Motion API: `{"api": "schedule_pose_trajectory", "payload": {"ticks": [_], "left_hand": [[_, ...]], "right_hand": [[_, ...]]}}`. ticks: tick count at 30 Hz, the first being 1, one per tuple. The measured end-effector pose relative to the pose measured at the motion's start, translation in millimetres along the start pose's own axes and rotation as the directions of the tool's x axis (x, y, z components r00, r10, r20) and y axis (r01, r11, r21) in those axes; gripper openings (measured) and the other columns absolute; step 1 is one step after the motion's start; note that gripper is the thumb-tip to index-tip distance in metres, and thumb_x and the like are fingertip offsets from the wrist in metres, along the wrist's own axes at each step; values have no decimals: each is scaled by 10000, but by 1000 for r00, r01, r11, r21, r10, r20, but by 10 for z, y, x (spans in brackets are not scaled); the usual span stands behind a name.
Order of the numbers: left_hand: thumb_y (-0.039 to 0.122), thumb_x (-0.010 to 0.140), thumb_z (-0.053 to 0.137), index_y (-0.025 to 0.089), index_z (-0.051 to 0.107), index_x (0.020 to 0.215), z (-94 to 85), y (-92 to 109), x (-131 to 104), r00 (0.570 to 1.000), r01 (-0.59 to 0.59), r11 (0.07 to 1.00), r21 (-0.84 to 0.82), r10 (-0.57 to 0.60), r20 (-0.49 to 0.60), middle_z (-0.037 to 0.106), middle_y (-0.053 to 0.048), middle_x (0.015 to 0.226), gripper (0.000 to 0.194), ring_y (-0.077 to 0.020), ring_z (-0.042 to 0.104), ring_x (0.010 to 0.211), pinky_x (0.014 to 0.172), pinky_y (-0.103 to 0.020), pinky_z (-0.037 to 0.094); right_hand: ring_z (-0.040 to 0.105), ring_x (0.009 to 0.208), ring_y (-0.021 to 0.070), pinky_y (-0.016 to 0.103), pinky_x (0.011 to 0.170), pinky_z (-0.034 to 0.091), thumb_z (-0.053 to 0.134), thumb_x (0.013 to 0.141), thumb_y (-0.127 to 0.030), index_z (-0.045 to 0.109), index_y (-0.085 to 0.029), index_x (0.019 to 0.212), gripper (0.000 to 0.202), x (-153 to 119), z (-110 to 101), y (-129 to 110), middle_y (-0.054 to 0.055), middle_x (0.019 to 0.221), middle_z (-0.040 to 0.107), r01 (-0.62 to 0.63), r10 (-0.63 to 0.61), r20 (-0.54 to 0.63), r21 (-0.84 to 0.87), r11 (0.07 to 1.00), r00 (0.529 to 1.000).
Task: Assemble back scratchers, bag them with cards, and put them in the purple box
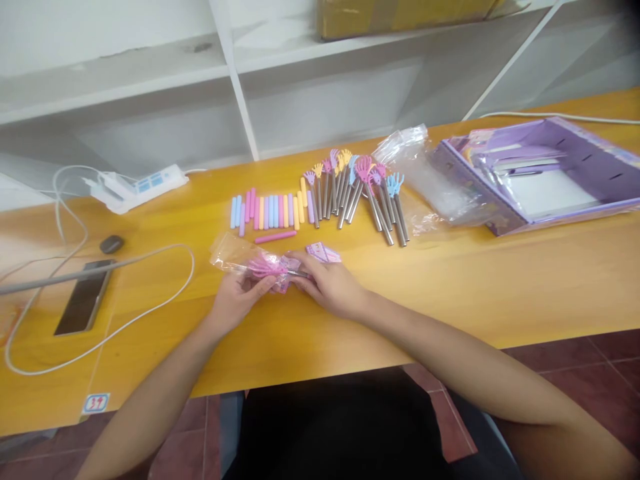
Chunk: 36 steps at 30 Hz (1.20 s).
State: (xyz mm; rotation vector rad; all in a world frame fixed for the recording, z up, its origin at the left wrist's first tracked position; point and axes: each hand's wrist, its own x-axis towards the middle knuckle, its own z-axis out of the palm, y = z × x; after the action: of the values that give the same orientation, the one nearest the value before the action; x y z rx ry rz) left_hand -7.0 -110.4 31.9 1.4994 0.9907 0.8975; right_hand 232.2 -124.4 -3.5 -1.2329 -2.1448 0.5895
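Black fabric [335, 427] fronts the desk's [420, 293] near edge. Midway to the far edge, the left hand [236, 297] pinches clear film [227, 252] and a pink claw-headed back scratcher [267, 267]; the right hand [333, 285] grips its metal rod [299, 273].

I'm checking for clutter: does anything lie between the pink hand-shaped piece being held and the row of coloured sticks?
Yes: a single pink stick lies crosswise between the pink hand-shaped piece and the row of coloured sticks.
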Motion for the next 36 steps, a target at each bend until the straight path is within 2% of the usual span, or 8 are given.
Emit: {"api": "schedule_pose_trajectory", "payload": {"ticks": [3,6,10,14,17,27,32,36], "left_hand": [[573,925,767,178,783,940,-17,-81,-6,1000,-10,999,-51,10,9,795,-89,833,396,-239,759,749,730,-362,637],[544,930,780,186,771,999,-42,-152,-8,997,-31,992,-125,23,-69,762,-53,796,366,-201,727,692,681,-325,614],[464,913,827,195,748,926,-60,-184,-2,982,-79,973,-217,39,-183,730,-14,772,281,-146,672,624,622,-277,576],[517,874,854,191,726,859,-91,-114,35,926,-168,948,-271,58,-372,724,-19,780,351,-123,643,607,532,-233,520],[543,858,863,186,732,842,-127,-51,65,894,-208,932,-295,58,-445,696,-13,740,381,-111,628,599,494,-207,490],[520,891,839,169,758,876,-132,-88,22,952,-95,956,-277,6,-305,704,-23,753,360,-124,638,621,527,-225,515],[530,921,801,176,760,903,-123,-137,-7,969,-58,974,-219,2,-249,711,-16,742,357,-132,641,601,561,-248,519],[569,944,755,161,736,795,-98,-153,-35,983,16,994,-111,-36,-182,728,-35,712,435,-145,648,593,602,-273,526]], "right_hand": [[755,828,237,308,724,528,550,1095,-464,506,-247,1535,493,-11,17,4,107,1171,779,14,-14,-9,-12,1000,1000],[726,760,218,291,675,485,546,1095,-476,494,-228,1542,513,-18,23,-7,98,1078,783,20,-20,-5,-10,1000,1000],[653,643,183,279,623,417,521,1100,-446,464,-191,1556,526,-12,-18,-56,59,899,760,-2,1,50,13,1000,999],[683,729,208,292,670,431,490,1102,-404,466,-180,1548,499,-1,-82,-84,78,953,768,-31,33,65,-35,999,997],[696,765,217,298,698,444,435,1125,-393,455,-176,1559,486,-1,-92,-74,100,1022,777,-22,28,93,-60,998,995],[703,725,215,275,673,439,414,1154,-397,296,-161,1665,575,2,-58,-92,92,976,786,-44,77,228,-144,989,971],[726,771,225,291,712,475,426,1153,-407,240,-174,1692,615,2,-67,-109,110,1060,793,-41,73,230,-137,990,970],[721,738,215,289,707,485,434,1150,-412,225,-174,1699,634,-3,-61,-119,104,1052,797,-29,59,226,-131,991,972]]}}
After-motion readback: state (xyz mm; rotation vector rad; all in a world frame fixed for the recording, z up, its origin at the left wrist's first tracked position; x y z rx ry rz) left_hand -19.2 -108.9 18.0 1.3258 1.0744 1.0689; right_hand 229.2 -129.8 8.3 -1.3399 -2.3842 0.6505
